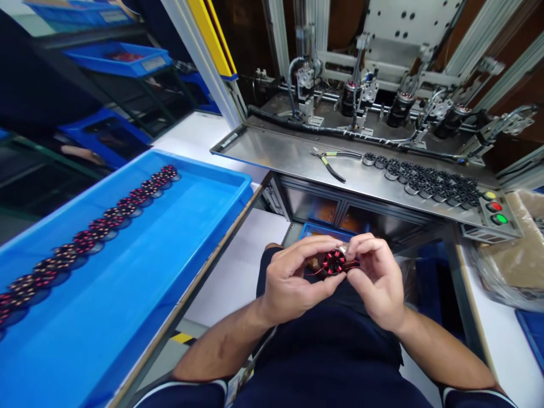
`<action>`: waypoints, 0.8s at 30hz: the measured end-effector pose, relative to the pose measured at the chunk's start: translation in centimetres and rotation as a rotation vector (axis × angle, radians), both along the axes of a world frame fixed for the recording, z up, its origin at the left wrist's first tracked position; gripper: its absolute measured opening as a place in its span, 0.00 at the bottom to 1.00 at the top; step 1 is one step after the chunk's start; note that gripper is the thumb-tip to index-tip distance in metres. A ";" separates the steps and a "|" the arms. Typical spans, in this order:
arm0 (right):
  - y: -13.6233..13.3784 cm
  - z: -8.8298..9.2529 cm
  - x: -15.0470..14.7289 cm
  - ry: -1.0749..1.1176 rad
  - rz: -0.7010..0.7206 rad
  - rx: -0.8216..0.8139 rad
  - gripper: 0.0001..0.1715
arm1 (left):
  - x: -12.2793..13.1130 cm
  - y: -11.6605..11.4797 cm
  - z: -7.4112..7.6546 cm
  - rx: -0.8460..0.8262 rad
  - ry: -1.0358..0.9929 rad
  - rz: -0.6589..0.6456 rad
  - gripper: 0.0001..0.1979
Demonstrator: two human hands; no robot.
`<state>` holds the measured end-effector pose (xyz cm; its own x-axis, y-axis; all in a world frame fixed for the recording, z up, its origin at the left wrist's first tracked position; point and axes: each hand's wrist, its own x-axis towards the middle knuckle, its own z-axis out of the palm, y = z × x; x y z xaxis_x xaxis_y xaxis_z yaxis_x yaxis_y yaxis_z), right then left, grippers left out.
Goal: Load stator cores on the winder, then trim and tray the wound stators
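Both my hands hold one small round stator (333, 262) wound with red copper wire, close over my lap. My left hand (293, 277) grips its left side with thumb and fingers curled. My right hand (374, 277) pinches its right side, where thin red wire ends stick out. To the left, a blue tray (170, 238) carries a long row of wound stators (97, 226). On the steel bench ahead lie several bare black stator cores (425, 181).
Pliers with yellow-green handles (331, 161) lie on the steel bench (276, 153). A winding machine with motors (399, 105) stands behind it. Yellow, red and green buttons (495, 207) sit at the bench's right end. Blue bins (119, 59) fill shelves at the far left; a plastic-wrapped cardboard box (516, 255) is at the right.
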<state>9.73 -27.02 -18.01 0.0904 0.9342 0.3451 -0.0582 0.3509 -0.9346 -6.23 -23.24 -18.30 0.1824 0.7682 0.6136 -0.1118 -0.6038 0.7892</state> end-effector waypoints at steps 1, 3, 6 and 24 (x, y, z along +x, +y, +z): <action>0.1 0.4 0.2 -0.052 -0.003 0.055 0.10 | 0.0 0.0 0.0 0.029 0.019 0.000 0.26; 0.2 1.0 0.3 -0.125 -0.036 0.111 0.04 | -0.1 0.0 -0.1 0.063 0.049 0.000 0.28; 0.3 1.4 0.1 -0.081 -0.132 0.033 0.10 | 0.1 0.0 -0.1 0.024 0.027 -0.014 0.27; 0.1 0.0 0.1 0.019 -0.057 0.048 0.06 | 0.1 0.4 1.3 -0.346 -0.191 -0.157 0.21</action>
<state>9.79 -26.97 -18.04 0.1503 0.9097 0.3870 -0.0542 0.3985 -0.9156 -6.14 -22.80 -17.02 0.2213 0.9067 0.3590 -0.3453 -0.2714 0.8984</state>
